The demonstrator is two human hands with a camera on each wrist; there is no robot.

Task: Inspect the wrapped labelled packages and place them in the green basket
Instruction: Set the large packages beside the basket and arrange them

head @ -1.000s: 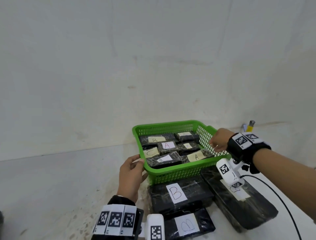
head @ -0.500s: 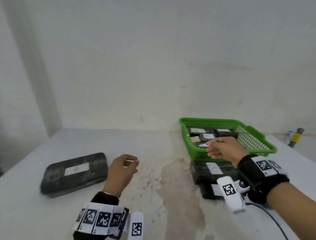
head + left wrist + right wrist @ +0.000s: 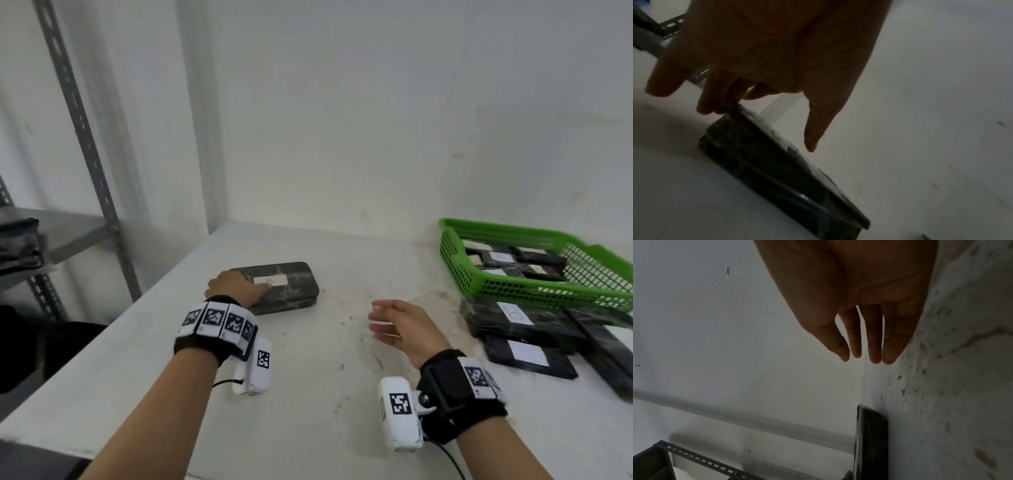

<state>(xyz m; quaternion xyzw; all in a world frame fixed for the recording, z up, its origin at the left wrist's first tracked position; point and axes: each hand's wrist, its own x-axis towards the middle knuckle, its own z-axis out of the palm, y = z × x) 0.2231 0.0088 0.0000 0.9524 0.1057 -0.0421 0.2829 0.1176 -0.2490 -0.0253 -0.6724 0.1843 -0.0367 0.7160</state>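
We saw a white, speckled desk [image 3: 308,377] set against a pale wall. At about ten o'clock from the desk's middle lay a flat, dark, plastic-wrapped rectangular package [image 3: 291,287] with a small white paper label [image 3: 270,280] on top. The person's left hand [image 3: 236,286] rested at that package's left end; from the left wrist view its fingers [image 3: 715,97] touched the near corner of the package [image 3: 777,178] while the thumb pointed out above its top edge. The grip was released there, fingers fairly straight, nothing clasped.

The right hand [image 3: 400,325] hung above the desk's middle, well apart from the package, palm turned toward nine o'clock. Its grip was also released, with straight fingers [image 3: 873,337] held close together and nothing in them.

At two o'clock sat a green plastic mesh basket [image 3: 534,291], holding several smaller dark wrapped packages with white labels [image 3: 507,260]. Just in front of the basket, at three o'clock, more large dark labelled packages [image 3: 520,329] lay stacked on the desk, partly overlapping each other.

At nine o'clock, beyond the desk's edge, stood a grey slotted-metal shelf frame [image 3: 85,137]. Both wrists wore black bands with square black-and-white markers [image 3: 219,322].
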